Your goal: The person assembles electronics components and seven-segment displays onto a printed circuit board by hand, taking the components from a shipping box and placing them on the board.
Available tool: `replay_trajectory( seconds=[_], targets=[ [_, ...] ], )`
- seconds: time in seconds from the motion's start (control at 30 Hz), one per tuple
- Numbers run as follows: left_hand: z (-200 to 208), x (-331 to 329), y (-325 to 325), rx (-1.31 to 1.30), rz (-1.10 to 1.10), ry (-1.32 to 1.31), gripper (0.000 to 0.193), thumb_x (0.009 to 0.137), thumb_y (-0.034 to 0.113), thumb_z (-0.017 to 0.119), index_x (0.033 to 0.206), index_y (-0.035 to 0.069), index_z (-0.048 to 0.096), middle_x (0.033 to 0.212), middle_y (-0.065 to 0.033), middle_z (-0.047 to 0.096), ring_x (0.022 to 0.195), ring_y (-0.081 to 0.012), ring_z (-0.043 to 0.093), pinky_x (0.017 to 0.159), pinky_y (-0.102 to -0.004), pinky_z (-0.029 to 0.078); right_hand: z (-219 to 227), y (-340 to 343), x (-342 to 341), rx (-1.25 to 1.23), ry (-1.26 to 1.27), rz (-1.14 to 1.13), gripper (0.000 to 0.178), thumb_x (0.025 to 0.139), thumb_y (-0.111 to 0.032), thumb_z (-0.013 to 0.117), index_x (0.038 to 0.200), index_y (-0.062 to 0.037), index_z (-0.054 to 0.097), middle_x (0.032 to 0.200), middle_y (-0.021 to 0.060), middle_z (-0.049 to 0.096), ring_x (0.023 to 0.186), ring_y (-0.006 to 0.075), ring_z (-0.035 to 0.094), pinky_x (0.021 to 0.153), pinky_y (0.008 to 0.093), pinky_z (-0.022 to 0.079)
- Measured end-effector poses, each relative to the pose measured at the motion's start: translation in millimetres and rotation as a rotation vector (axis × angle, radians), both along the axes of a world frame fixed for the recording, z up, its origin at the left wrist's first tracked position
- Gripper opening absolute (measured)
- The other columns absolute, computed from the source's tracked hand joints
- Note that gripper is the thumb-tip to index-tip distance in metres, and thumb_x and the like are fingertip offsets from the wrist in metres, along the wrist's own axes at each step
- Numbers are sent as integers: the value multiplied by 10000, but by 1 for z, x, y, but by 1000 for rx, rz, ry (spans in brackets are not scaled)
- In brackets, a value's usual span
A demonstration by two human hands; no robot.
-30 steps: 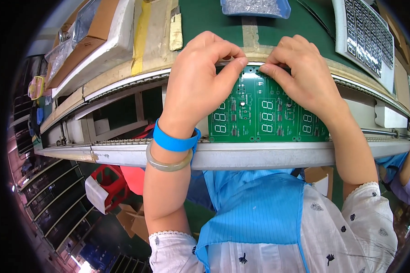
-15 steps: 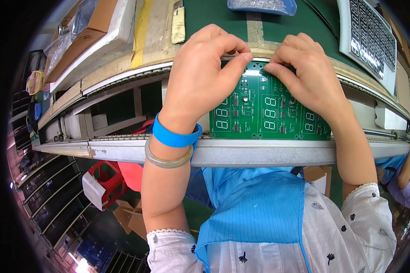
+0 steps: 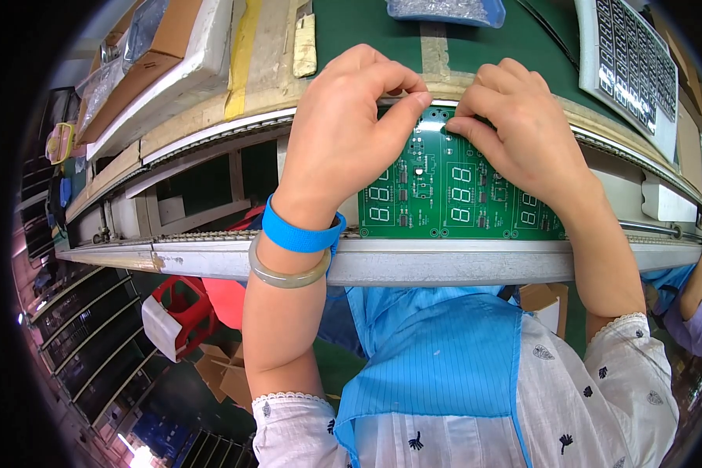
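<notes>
Two hands work the far edge of the green circuit board [image 3: 452,195], which lies flat on the conveyor rail at the bench [image 3: 366,31] front. Left hand [image 3: 343,132] — thumb pressed on the board's top edge, fingers curled. Right hand [image 3: 522,132] — fingertips pinching down beside it, nearly touching.

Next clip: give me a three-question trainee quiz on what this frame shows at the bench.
1. True or false: both hands rest on the far edge of the green circuit board.
2. The left hand wrist carries: A) a watch, B) a blue band and a pale bangle, C) nothing.
3. Which side of the board holds the tray of white display parts?

Key: 1 true; 2 B; 3 the right hand side, further back.
</notes>
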State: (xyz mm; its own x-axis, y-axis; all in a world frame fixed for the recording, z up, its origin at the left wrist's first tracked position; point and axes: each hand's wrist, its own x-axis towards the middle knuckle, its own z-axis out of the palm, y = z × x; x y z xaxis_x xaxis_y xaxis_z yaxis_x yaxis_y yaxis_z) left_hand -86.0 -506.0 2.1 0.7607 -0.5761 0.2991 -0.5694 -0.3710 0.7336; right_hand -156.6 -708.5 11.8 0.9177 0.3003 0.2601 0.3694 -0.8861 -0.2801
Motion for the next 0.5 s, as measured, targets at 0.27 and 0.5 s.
replay_trajectory(
  seconds=[0.27,0.5],
  targets=[
    [-3,-3,-5,-10,-38,-62,84,805,124,727,831,44,724,803,-103,597,820,-301,599,707,-393,484,-2,-17,11,251,8,-104,313,912,-304,655,831,-6,709,786,149,630,804,344,607,726,431,478],
    [-3,-3,-10,86,-99,-216,88,806,65,745,874,15,718,810,-87,591,797,-252,589,700,-347,479,-8,-22,12,297,-39,-139,233,917,-225,686,891,5,712,753,93,577,722,225,562,638,343,436]
  ],
)
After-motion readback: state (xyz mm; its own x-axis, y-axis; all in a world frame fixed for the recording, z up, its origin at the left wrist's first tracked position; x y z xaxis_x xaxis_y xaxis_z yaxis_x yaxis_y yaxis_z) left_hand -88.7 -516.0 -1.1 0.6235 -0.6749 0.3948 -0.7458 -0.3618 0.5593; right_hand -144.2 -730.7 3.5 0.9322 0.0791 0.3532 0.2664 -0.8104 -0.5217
